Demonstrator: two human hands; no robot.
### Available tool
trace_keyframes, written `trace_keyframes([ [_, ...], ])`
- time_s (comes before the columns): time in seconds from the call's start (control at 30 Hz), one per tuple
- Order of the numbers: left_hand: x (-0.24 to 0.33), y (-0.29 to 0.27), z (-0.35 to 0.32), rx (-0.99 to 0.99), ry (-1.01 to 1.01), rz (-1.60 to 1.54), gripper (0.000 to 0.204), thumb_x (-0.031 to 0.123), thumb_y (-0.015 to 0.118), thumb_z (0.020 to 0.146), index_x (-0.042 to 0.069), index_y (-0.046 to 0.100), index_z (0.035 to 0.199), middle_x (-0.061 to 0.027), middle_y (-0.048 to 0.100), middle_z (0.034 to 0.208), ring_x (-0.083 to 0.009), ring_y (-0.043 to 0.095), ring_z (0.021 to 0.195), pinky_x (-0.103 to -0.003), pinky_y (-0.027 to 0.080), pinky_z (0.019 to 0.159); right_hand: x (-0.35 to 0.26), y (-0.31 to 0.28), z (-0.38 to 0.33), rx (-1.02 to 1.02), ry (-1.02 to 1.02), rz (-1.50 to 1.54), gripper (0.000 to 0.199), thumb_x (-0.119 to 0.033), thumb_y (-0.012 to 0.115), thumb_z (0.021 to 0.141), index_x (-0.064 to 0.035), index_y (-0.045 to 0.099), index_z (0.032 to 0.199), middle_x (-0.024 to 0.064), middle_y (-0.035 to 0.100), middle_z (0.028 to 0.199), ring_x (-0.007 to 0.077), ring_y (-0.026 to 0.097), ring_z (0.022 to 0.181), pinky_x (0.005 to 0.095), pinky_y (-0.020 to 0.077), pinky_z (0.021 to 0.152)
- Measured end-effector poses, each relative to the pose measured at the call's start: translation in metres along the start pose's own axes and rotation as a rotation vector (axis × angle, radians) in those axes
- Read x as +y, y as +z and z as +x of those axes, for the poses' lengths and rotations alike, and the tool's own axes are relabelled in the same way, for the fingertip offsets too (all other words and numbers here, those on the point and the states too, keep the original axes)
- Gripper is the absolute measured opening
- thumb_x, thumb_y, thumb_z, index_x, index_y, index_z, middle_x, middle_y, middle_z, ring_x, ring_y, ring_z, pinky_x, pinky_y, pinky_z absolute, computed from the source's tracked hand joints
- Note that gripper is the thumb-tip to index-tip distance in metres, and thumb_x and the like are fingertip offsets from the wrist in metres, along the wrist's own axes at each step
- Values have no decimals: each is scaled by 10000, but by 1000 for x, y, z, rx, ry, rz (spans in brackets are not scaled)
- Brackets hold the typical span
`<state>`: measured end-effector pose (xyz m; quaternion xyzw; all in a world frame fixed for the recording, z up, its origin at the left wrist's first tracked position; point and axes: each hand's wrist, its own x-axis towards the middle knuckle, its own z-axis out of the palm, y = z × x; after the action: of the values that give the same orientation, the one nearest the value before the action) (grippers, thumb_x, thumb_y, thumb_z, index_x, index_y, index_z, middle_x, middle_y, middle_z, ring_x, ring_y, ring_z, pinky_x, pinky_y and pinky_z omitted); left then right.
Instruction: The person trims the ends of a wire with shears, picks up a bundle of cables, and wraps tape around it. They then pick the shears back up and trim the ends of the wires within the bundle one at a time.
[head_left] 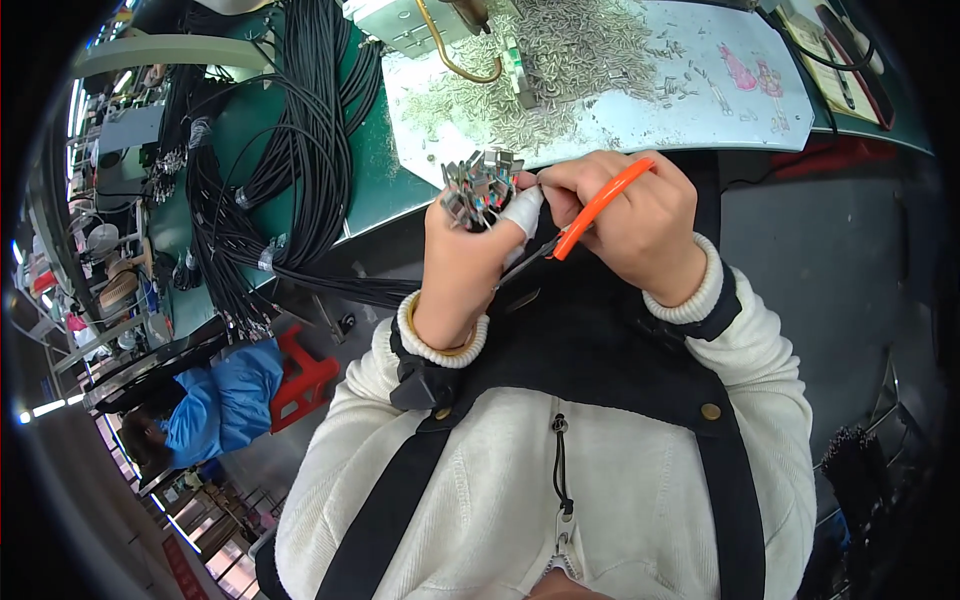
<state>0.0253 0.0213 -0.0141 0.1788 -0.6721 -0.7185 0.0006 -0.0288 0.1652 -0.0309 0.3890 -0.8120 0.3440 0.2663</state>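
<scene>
My left hand (pixel 463 262) is closed around a bunch of metal cable connectors (pixel 480 188), with small coloured bits showing among them. A white wrap (pixel 523 210) covers its thumb. My right hand (pixel 640 215) meets that thumb, its thumb and forefinger pinched at the connectors' edge. Tucked in the right hand is an orange-handled tool (pixel 603 208), plier-like, its dark metal end pointing down and left. Whatever the right fingertips pinch is too small to make out. Black cables (pixel 345 287) run from the left to behind my left wrist.
Many small metal pieces (pixel 570 80) lie heaped on a white board (pixel 720 120) beneath a bench machine (pixel 400 22). Thick bundles of black cable (pixel 310 130) cover the green table (pixel 385 205) at left. A person in blue (pixel 225 400) sits near a red stool (pixel 305 375).
</scene>
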Motion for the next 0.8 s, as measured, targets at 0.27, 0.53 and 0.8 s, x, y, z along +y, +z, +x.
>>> trace_keyframes([
  [0.27, 8, 0, 1, -19, -32, -82, 154, 31, 614, 743, -5, 590, 891, -27, 592, 750, -63, 535, 623, -169, 411, 516, -9, 12, -7, 15, 646, 762, 95, -39, 604, 758, -10, 539, 821, 21, 585, 674, 105, 542, 525, 184, 411, 485],
  [0.53, 15, -11, 3, -52, -118, -253, 165, 37, 621, 731, 4, 588, 890, -25, 573, 703, -69, 516, 561, -194, 387, 443, -3, -3, -2, -287, 798, 945, 171, -111, 625, 761, 19, 515, 778, 48, 579, 638, 122, 552, 516, 210, 408, 452],
  [0.8, 15, -12, 4, -29, -71, -272, 170, 25, 614, 722, 5, 585, 889, -21, 562, 692, -67, 500, 546, -192, 379, 438, -17, -2, -4, -411, 605, 434, 307, -232, 706, 654, 5, 517, 706, 74, 489, 484, 205, 499, 399, 272, 387, 417],
])
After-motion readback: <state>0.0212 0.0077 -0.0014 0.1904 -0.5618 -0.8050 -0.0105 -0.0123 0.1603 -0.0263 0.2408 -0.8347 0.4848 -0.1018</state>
